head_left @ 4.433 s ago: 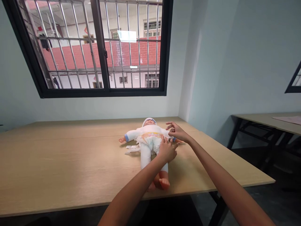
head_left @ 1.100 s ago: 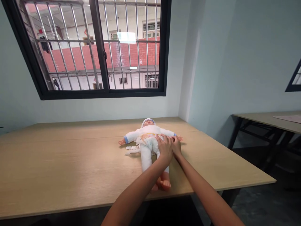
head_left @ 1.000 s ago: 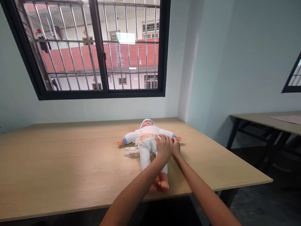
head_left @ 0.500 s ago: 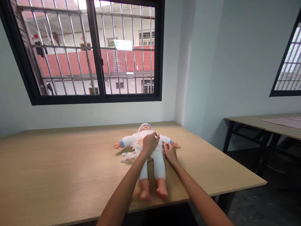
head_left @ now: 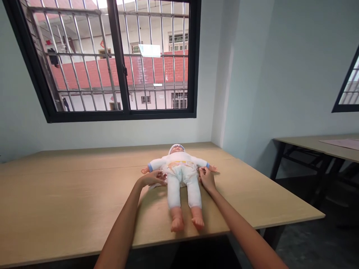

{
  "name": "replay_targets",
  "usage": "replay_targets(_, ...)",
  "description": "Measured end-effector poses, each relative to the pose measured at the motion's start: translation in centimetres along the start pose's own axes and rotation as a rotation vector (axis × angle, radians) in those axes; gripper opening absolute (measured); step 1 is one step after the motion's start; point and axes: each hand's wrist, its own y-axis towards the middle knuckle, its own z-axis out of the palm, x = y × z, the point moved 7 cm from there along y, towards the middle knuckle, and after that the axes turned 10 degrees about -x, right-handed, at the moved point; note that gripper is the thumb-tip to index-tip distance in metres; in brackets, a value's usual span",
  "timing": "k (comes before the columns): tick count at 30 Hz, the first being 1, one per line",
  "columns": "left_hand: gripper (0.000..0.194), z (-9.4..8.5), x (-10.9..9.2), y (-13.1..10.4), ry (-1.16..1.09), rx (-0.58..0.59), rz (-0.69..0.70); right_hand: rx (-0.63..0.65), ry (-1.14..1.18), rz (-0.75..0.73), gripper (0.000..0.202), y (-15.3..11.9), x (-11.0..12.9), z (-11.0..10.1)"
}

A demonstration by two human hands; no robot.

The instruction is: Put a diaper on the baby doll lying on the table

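Moved since the preceding frame: left hand (head_left: pixel 153 178), from above the doll's middle out to the diaper's left edge.
Doll (head_left: pixel 174 192): white suit, blue cuffs; on its back, head toward the back edge of the table (head_left: pixel 84 198), feet near the front edge.
Diaper (head_left: pixel 181 168): across doll's hips.
Left fingers: loosely curved; cannot tell whether gripping.
Right hand (head_left: pixel 206 178): fingers bunched at diaper's right edge; grip cannot be told.

The light I see is strongest at the window (head_left: pixel 121 71), upper left, with pale rectangular glare on its right pane (head_left: pixel 157 67). Soft shadow spreads on the table (head_left: pixel 84 194) beneath my left hand (head_left: pixel 153 178); lower right falls nearly black. Wide-angle distortion slants the window's left edge.
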Motion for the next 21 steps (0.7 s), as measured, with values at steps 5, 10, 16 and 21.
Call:
replay_targets(5, 0.028, 1.2, 0.5, 0.5, -0.029, 0.151, -0.034, -0.002, 0.009, 0.021, 0.029, 0.3, -0.8, 0.3)
replay_targets(10, 0.031, 0.3, 1.9, 1.0, -0.106, 0.087, -0.042, -0.003, -0.003, 0.008, 0.03, 0.4, -1.0, 0.4)
replay_targets(16, 0.045, -0.8, 3.8, 1.5, 0.007, 0.059, -0.058, -0.036, 0.037, -0.009, 0.036, 0.4, -0.8, 0.3)
replay_targets(21, 0.038, -0.8, 4.1, 1.9, 0.169, 0.081, -0.002, -0.053, 0.044, -0.028, 0.036, 0.3, -0.6, 0.2)
